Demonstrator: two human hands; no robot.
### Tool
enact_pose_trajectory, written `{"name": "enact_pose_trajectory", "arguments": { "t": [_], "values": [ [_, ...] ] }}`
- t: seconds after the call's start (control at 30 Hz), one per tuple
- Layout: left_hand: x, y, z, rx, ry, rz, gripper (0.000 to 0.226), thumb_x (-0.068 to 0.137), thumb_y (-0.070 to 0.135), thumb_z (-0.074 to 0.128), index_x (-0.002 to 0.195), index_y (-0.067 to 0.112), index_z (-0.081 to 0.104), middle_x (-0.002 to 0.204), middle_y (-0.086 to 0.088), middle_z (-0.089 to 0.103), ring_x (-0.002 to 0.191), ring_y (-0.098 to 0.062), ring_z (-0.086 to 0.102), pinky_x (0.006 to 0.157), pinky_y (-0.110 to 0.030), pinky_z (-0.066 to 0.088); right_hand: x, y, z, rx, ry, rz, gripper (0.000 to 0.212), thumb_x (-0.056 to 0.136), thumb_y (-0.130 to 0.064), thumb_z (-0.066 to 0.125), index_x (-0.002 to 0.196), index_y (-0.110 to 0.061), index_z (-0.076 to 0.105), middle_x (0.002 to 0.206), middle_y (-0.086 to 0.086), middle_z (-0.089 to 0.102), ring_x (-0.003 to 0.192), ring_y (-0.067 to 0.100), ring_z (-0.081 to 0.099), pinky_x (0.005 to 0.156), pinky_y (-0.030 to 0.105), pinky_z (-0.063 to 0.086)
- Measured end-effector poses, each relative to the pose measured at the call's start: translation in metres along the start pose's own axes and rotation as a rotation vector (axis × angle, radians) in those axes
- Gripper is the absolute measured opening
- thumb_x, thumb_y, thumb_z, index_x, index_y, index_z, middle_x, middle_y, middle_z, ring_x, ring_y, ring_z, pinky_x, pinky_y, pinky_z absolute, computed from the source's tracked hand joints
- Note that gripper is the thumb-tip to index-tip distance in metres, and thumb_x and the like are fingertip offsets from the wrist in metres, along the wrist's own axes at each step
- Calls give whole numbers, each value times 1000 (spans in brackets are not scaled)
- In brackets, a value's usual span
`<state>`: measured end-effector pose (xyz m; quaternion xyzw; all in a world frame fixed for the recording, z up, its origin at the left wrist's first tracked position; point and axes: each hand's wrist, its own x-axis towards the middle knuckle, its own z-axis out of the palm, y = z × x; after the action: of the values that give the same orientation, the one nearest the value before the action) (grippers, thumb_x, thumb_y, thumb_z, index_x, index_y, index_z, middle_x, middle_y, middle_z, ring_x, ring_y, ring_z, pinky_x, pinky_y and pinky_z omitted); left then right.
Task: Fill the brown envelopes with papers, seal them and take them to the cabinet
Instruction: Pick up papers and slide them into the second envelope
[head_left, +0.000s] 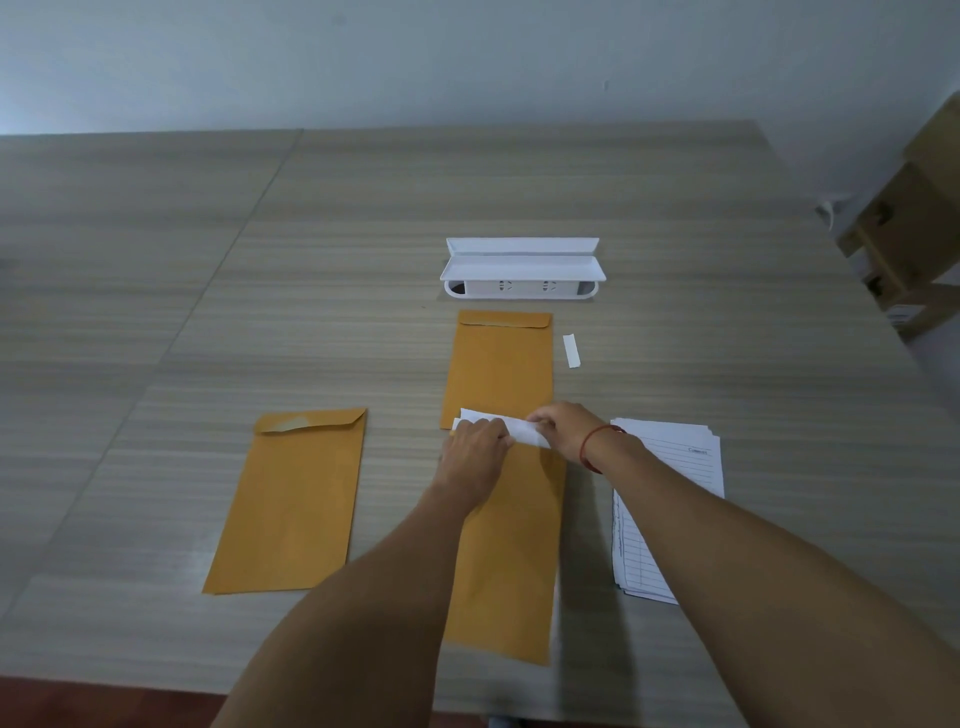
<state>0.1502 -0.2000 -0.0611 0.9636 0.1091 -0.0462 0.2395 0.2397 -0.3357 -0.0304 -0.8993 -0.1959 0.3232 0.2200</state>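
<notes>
White paper (522, 432) spans left fingers (493, 430) and right fingers (543, 417).

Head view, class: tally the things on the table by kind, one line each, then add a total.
brown envelopes: 3
stack of lined papers: 1
folded white paper: 1
small white strip: 1
white socket box: 1
Total: 7

Dim, soft light from upper left; faint shadows, wide-angle edge distortion.
</notes>
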Motion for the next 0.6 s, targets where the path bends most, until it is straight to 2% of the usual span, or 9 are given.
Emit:
{"name": "enact_pose_trajectory", "arguments": {
  "t": [0.07, 0.27, 0.47, 0.6],
  "values": [
    [0, 1, 0, -14, 1, -5, 29, 101, 28, 39, 102, 7, 59, 105, -8, 62, 100, -28, 50, 80, -39, 39, 1, 1, 4, -24, -30, -13, 33, 101, -23, 41, 124, -16, 63, 127, 8, 63, 114, 26, 59, 100, 41, 46],
    [-2, -4, 7, -24, -15, -26, 29, 101, 29, 40, 101, 8, 59, 105, -9, 62, 102, -31, 52, 82, -40, 40, 3, 3, 4, -116, -28, 18, 33, 100, -20, 45, 128, -25, 61, 131, 3, 61, 121, 26, 55, 104, 41, 43],
    [-5, -3, 12, -34, 50, -3, 30, 101, 30, 42, 103, 8, 61, 112, -9, 53, 109, -25, 49, 87, -39, 43, 4, 2, 10, -234, -103, 1, 34, 101, -17, 41, 128, -22, 61, 128, 3, 61, 121, 28, 54, 102, 37, 41],
    [-7, -5, 12, 68, 79, 5, 30, 102, 34, 36, 113, 17, 59, 127, 2, 47, 122, -17, 39, 99, -34, 31, 5, 5, 8, -314, -90, -30, 41, 101, -9, 36, 127, -25, 61, 122, 3, 62, 116, 28, 54, 106, 38, 36]
  ]
}}
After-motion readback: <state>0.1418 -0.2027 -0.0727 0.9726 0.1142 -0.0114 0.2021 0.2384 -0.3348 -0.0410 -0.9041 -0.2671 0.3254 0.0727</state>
